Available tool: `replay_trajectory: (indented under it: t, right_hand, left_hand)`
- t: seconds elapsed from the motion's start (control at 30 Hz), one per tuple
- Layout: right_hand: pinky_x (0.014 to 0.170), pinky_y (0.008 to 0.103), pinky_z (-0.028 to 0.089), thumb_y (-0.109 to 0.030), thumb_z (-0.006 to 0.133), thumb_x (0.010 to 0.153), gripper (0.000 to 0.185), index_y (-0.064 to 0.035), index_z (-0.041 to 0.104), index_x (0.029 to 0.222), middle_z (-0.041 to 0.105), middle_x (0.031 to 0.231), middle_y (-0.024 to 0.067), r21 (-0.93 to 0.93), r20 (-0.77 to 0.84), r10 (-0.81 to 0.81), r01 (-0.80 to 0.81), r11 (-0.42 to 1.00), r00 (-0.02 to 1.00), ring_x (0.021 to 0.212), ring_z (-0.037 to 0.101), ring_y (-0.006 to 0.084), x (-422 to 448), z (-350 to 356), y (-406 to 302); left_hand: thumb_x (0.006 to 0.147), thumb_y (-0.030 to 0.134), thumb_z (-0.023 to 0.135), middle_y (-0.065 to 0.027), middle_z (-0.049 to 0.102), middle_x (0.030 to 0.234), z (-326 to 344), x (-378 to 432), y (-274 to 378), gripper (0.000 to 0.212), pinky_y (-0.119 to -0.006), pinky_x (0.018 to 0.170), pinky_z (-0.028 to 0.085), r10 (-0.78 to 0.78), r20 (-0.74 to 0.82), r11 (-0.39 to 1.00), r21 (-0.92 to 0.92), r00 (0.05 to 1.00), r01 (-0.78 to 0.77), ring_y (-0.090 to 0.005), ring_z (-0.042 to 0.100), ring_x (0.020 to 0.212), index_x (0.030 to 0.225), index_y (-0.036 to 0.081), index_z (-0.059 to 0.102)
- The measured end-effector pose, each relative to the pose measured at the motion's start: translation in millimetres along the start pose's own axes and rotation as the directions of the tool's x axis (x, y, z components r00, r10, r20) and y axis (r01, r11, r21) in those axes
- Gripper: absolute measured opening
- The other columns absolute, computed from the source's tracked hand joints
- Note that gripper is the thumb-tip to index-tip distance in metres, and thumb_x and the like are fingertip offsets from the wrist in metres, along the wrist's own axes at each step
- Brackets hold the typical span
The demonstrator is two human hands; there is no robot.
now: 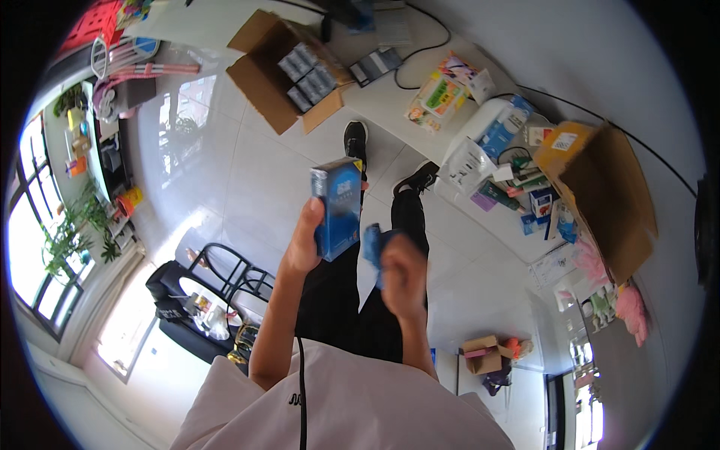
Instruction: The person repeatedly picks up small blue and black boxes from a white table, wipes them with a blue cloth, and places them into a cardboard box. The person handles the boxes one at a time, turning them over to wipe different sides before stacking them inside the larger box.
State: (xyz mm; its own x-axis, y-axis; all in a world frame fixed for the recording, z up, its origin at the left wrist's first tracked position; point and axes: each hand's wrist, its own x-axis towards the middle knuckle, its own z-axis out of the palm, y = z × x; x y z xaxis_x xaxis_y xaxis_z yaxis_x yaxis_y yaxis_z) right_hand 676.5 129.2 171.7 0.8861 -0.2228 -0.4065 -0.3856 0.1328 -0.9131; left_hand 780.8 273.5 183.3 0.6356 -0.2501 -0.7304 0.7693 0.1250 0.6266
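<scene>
My left hand [305, 233] grips a blue cardboard box [339, 214] by its sides, holding it upright in front of my legs. Its front bears writing, and one top corner is yellow. To the right of it, my right hand [402, 273] is closed around a crumpled blue cloth or wrapper [373, 247]; blur hides which it is. The two hands are apart. Beyond them, an open cardboard carton [261, 84] holds several grey boxes [308, 76] in rows.
A white table [382, 107] along the wall bears a wipes packet [439, 98] and a dark flat box [376, 66]. At right, another open carton [607, 197] stands by small boxes and tubes. A black chair [239, 270] stands at left on the tiled floor [270, 152].
</scene>
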Motion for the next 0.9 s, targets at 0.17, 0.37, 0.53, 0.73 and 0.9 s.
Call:
replay_trajectory:
  t: [0.17,0.37,0.53,0.73,0.9]
  right_hand:
    - [0.055,0.0329,0.034,-0.017,0.053,0.087,0.025,-0.003,0.042,0.07,0.041,0.068,0.0088,-0.163,-0.332,-0.072,0.018,0.987,0.941,0.061,0.042,0.0207,66,22,-58]
    - [0.057,0.0348,0.037,0.0,0.05,0.083,0.009,-0.0004,0.046,0.075,0.043,0.072,0.0111,-0.269,0.012,-0.029,0.031,0.963,0.999,0.063,0.045,0.0234,21,87,-29]
    - [0.055,0.0296,0.031,-0.001,0.045,0.084,0.014,-0.0007,0.043,0.07,0.041,0.067,0.0062,-0.037,0.146,0.315,-0.313,0.949,0.938,0.06,0.04,0.0146,-50,46,1]
    - [0.054,0.0303,0.033,-0.012,0.05,0.086,0.024,-0.003,0.044,0.064,0.048,0.063,0.0078,-0.163,-0.049,-0.131,0.121,0.979,0.99,0.058,0.045,0.0182,-4,53,-60]
    - [0.058,0.0384,0.037,-0.016,0.057,0.084,0.02,-0.0071,0.046,0.07,0.048,0.068,0.0094,-0.553,-0.069,-0.326,0.236,0.799,0.943,0.062,0.049,0.0282,29,106,-78]
  left_hand:
    - [0.095,0.067,0.04,-0.0074,0.062,0.114,-28,-10,2,0.08,-0.024,0.078,0.048,-0.024,0.125,0.999,-0.036,0.992,0.029,-0.011,0.058,0.091,0.136,-0.001,0.05]
    - [0.104,0.046,0.037,-0.0097,0.058,0.119,-26,-12,-15,0.055,-0.029,0.09,0.045,0.05,-0.059,0.999,0.02,0.997,-0.049,-0.0146,0.055,0.102,0.132,0.0,0.05]
    - [0.094,0.041,0.057,-0.0117,0.056,0.114,-50,11,-13,0.06,-0.029,0.086,0.046,-0.045,0.077,0.995,-0.088,0.996,0.052,-0.0146,0.056,0.093,0.135,0.003,0.037]
    - [0.091,0.053,0.065,-0.0102,0.055,0.099,-57,13,-29,0.071,-0.028,0.078,0.048,-0.021,0.257,0.975,0.221,0.966,-0.037,-0.0145,0.053,0.092,0.128,-0.002,0.041]
    - [0.106,0.037,0.045,-0.0008,0.055,0.091,-44,-11,-8,0.04,-0.022,0.073,0.045,-0.184,0.218,0.981,-0.021,0.959,0.193,-0.005,0.049,0.083,0.119,0.0,0.052]
